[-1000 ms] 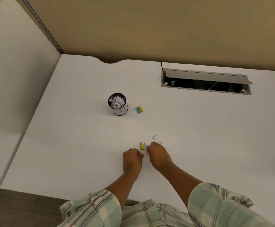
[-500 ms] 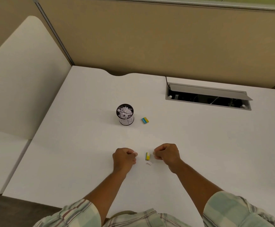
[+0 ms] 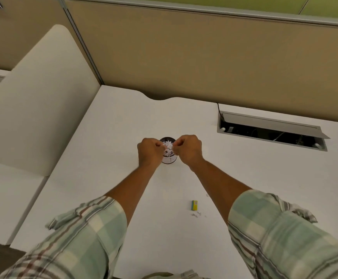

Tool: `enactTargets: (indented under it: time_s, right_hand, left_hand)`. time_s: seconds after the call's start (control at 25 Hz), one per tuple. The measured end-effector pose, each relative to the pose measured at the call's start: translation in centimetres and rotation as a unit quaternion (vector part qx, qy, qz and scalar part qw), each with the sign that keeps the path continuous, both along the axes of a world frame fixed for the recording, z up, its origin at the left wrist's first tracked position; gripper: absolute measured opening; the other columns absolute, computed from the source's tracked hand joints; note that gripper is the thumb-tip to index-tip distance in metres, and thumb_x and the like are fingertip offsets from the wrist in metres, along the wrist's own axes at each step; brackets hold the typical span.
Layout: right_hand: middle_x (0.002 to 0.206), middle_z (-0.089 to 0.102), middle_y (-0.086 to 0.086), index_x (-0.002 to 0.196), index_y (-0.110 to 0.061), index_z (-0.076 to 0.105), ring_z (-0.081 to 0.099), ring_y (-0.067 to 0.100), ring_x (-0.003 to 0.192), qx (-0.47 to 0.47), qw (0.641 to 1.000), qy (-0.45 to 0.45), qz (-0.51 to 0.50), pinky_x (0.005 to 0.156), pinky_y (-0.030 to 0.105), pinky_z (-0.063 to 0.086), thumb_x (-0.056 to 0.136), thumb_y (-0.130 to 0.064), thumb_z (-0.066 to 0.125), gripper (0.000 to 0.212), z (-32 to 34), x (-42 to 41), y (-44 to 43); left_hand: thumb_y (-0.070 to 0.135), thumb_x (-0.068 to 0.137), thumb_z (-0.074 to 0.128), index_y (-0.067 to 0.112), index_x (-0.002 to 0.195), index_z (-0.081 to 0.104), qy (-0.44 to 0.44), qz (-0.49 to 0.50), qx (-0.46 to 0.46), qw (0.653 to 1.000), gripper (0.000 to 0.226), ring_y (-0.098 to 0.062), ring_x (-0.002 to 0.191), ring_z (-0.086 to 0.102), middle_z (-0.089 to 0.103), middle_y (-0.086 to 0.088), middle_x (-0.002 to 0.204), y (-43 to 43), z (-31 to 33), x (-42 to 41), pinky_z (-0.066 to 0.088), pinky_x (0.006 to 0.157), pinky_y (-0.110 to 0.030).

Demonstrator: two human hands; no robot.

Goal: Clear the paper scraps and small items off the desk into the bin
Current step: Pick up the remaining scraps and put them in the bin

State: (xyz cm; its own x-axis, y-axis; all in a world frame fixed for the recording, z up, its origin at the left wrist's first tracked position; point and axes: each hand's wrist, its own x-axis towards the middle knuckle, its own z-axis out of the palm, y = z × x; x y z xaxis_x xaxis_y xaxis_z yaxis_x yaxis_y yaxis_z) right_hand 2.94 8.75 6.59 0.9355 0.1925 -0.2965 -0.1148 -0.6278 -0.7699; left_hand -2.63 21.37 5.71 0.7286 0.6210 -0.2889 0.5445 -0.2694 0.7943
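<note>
- Head view: left hand point(image 3: 149, 150) and right hand point(image 3: 188, 149), both closed, pinch white paper scraps point(image 3: 168, 146) above the bin point(image 3: 168, 160), centre of frame.
- Yellow box point(image 3: 194, 205) lies on the worktop point(image 3: 107, 174), lower right; its label is unreadable.

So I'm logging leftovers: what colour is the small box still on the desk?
Yellow with a blue edge: the box, head view.

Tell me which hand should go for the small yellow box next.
Right, probably. The yellow box lies on the desk close beside the right forearm, with tiny scraps near it. The left hand would have to cross over. Both hands, right hand included, are at the bin.
</note>
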Motion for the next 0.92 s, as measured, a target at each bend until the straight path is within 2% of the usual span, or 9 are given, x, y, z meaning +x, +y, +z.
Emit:
enactTargets:
  time_s: [0.08, 0.16, 0.32, 0.4, 0.52, 0.6, 0.68, 0.8, 0.92]
  right_hand:
    - [0.075, 0.076, 0.000, 0.070, -0.012, 0.076, 0.072, 0.018, 0.073, -0.040, 0.999, -0.011, 0.035, 0.065, 0.029, 0.060, 0.078, 0.000, 0.064, 0.018, -0.2, 1.0, 1.4]
    - [0.082, 0.076, 0.005, 0.077, -0.008, 0.077, 0.072, 0.022, 0.077, -0.070, 0.995, -0.009, 0.075, 0.064, 0.028, 0.059, 0.084, -0.001, 0.060, 0.020, -0.4, 1.9, 2.3]
    - [0.098, 0.076, 0.007, 0.090, -0.006, 0.078, 0.070, 0.024, 0.091, -0.109, 0.987, -0.041, 0.109, 0.081, 0.037, 0.061, 0.089, 0.004, 0.053, 0.027, -0.7, 2.8, 2.4]
    - [0.093, 0.076, 0.005, 0.086, -0.009, 0.077, 0.070, 0.022, 0.087, -0.105, 0.989, -0.052, 0.090, 0.078, 0.036, 0.061, 0.085, 0.007, 0.057, 0.025, -0.7, 2.9, 2.2]
    - [0.083, 0.073, 0.001, 0.079, -0.011, 0.073, 0.069, 0.018, 0.078, -0.079, 0.993, -0.051, 0.073, 0.066, 0.028, 0.058, 0.081, 0.003, 0.068, 0.015, -0.6, 2.7, 1.7]
    - [0.082, 0.073, 0.000, 0.079, -0.012, 0.073, 0.068, 0.017, 0.077, -0.064, 0.994, -0.046, 0.075, 0.062, 0.023, 0.054, 0.082, 0.001, 0.069, 0.014, -0.6, 2.7, 1.3]
    - [0.087, 0.073, 0.000, 0.084, -0.014, 0.074, 0.067, 0.016, 0.079, -0.057, 0.994, -0.045, 0.078, 0.065, 0.021, 0.053, 0.085, 0.003, 0.062, 0.021, -0.6, 2.7, 0.9]
    - [0.089, 0.073, 0.000, 0.088, -0.012, 0.076, 0.065, 0.013, 0.079, -0.051, 0.995, -0.052, 0.069, 0.069, 0.021, 0.052, 0.086, 0.002, 0.061, 0.020, -0.7, 2.5, -0.1]
    - [0.084, 0.070, -0.004, 0.088, -0.011, 0.076, 0.063, 0.011, 0.078, -0.039, 0.996, -0.051, 0.057, 0.065, 0.015, 0.047, 0.087, -0.003, 0.066, 0.013, -0.8, 2.1, -2.1]
  left_hand:
    - [0.013, 0.082, 0.079, 0.010, 0.071, 0.079, 0.029, -0.036, 0.026, 0.999, 0.011, -0.022, 0.062, 0.072, 0.075, -0.006, 0.069, 0.8, -0.1, 1.0, 0.055, 0.054, -0.026]
    - [0.011, 0.085, 0.072, 0.008, 0.075, 0.080, 0.055, -0.066, 0.034, 0.996, 0.014, -0.025, 0.067, 0.072, 0.075, -0.008, 0.072, 1.4, -0.4, 1.5, 0.048, 0.053, -0.023]
    - [0.003, 0.088, 0.063, 0.006, 0.081, 0.081, 0.055, -0.099, 0.067, 0.991, 0.019, -0.025, 0.077, 0.071, 0.077, -0.010, 0.083, 2.1, -0.9, 2.0, 0.055, 0.064, -0.029]
    - [0.002, 0.084, 0.069, 0.010, 0.078, 0.080, 0.038, -0.086, 0.079, 0.992, 0.015, -0.019, 0.073, 0.071, 0.077, -0.005, 0.080, 2.2, -0.9, 2.0, 0.059, 0.067, -0.028]
    - [0.004, 0.076, 0.081, 0.018, 0.064, 0.073, 0.025, -0.074, 0.094, 0.993, 0.019, -0.008, 0.061, 0.065, 0.069, 0.007, 0.066, 2.0, -0.8, 2.0, 0.050, 0.056, -0.019]
    - [0.008, 0.074, 0.084, 0.017, 0.064, 0.071, 0.034, -0.076, 0.099, 0.992, 0.019, -0.012, 0.063, 0.068, 0.071, 0.004, 0.068, 1.9, -0.9, 2.0, 0.054, 0.058, -0.023]
    - [0.005, 0.079, 0.077, 0.016, 0.072, 0.076, 0.044, -0.088, 0.112, 0.989, 0.013, -0.021, 0.073, 0.073, 0.075, -0.003, 0.080, 1.8, -1.0, 2.1, 0.061, 0.066, -0.031]
    - [-0.003, 0.086, 0.057, 0.013, 0.092, 0.080, 0.051, -0.094, 0.131, 0.986, 0.029, -0.026, 0.088, 0.073, 0.076, -0.008, 0.100, 1.5, -1.0, 2.0, 0.063, 0.076, -0.035]
    - [-0.001, 0.084, 0.055, 0.011, 0.085, 0.078, 0.005, -0.104, 0.145, 0.984, 0.026, -0.021, 0.081, 0.071, 0.077, -0.005, 0.088, 0.7, -0.4, 0.9, 0.061, 0.074, -0.032]
